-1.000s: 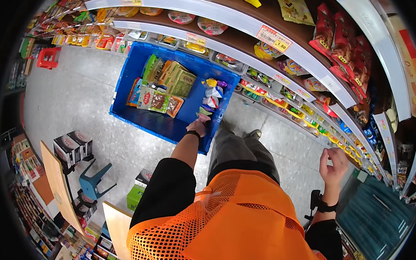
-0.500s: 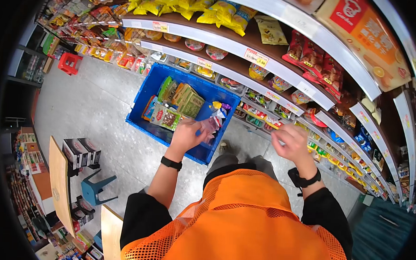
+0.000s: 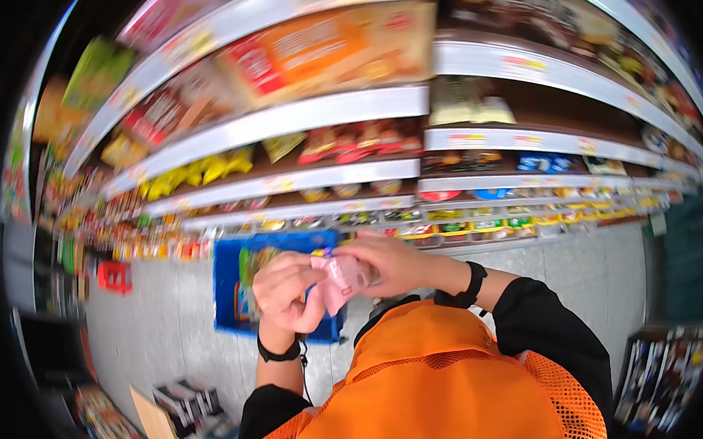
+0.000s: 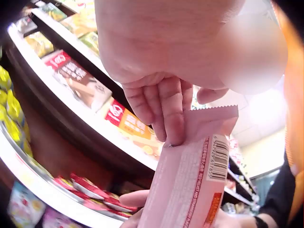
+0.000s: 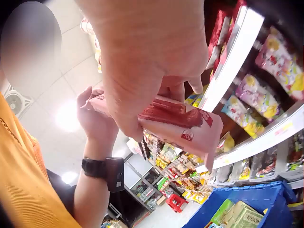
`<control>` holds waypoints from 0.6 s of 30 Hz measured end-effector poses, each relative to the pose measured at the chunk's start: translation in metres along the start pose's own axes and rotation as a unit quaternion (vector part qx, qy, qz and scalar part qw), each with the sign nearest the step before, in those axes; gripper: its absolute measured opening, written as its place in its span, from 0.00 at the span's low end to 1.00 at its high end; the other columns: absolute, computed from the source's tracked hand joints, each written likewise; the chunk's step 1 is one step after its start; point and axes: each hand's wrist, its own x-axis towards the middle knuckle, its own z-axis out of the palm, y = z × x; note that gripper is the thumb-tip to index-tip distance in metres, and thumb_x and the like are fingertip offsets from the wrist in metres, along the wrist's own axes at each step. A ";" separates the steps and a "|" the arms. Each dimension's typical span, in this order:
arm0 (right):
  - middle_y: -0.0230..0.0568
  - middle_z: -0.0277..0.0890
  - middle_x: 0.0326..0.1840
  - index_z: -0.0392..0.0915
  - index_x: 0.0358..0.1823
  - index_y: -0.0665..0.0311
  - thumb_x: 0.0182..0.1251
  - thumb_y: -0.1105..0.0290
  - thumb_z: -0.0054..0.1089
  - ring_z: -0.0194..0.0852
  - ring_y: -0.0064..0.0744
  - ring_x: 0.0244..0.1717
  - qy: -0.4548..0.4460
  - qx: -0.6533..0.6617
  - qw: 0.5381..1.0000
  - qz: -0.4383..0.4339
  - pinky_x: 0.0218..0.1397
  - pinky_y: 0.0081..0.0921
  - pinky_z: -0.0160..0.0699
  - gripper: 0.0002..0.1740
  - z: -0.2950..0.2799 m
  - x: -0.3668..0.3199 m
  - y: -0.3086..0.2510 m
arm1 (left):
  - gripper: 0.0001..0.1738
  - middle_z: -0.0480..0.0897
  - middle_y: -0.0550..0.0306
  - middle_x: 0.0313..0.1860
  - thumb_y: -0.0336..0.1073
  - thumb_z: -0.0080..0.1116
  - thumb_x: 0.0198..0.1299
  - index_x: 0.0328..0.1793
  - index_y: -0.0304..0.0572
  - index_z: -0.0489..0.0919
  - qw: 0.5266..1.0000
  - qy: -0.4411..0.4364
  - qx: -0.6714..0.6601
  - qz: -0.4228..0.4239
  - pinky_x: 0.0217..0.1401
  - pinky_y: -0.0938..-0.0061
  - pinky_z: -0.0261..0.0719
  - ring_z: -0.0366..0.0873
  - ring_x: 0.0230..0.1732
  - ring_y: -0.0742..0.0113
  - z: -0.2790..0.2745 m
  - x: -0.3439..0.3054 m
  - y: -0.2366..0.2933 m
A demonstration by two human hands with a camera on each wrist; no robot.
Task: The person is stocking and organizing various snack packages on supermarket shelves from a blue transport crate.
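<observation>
In the head view, a pink snack packet [image 3: 341, 286] is held in front of the orange vest by both hands. The left hand [image 3: 287, 289] pinches the packet's left end, and the right hand [image 3: 393, 264] grips its other end. From the left wrist, the back of the pink packet [image 4: 187, 173] shows a barcode and a zigzag top edge, with the left fingers [image 4: 168, 107] just below that edge. Seen from the right wrist, the packet's printed front [image 5: 183, 130] carries a reddish food picture under the right hand's curled fingers.
Below the hands is a blue crate [image 3: 224, 288], holding green packets [image 5: 243, 217] in the right wrist view. Shelves ahead carry boxes such as an orange one [image 3: 327, 50], red bags [image 3: 363, 141] and yellow bags [image 3: 201, 170]. A red stool [image 3: 114, 277] stands on the floor at left.
The left hand has come up out of the blue crate with the pink packet. The right hand, earlier holding nothing, has moved in and grips it too. The head view has tilted up to the shelves.
</observation>
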 end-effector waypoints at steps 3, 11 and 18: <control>0.46 0.82 0.48 0.69 0.71 0.61 0.53 0.57 0.76 0.83 0.49 0.49 0.056 -0.008 0.998 0.028 0.51 0.41 0.81 0.44 -0.058 -0.062 -0.004 | 0.09 0.86 0.48 0.26 0.27 0.60 0.51 0.37 0.31 0.86 0.999 -0.021 -0.047 0.016 0.36 0.69 0.82 0.86 0.29 0.55 0.056 0.033 0.008; 0.42 0.85 0.35 0.80 0.58 0.63 0.52 0.56 0.81 0.86 0.30 0.34 0.319 -0.060 0.907 0.270 0.42 0.28 0.85 0.34 -0.230 -0.211 -0.034 | 0.07 0.90 0.47 0.36 0.25 0.61 0.62 0.45 0.32 0.86 0.971 -0.047 -0.143 -0.187 0.43 0.73 0.84 0.89 0.35 0.62 0.222 0.100 0.035; 0.57 0.86 0.45 0.81 0.56 0.71 0.52 0.45 0.76 0.87 0.44 0.44 0.357 -0.134 0.863 0.333 0.51 0.33 0.83 0.40 -0.354 -0.202 0.008 | 0.07 0.88 0.48 0.38 0.25 0.64 0.58 0.43 0.36 0.86 0.989 -0.055 -0.103 -0.092 0.45 0.67 0.82 0.87 0.39 0.53 0.285 0.126 0.078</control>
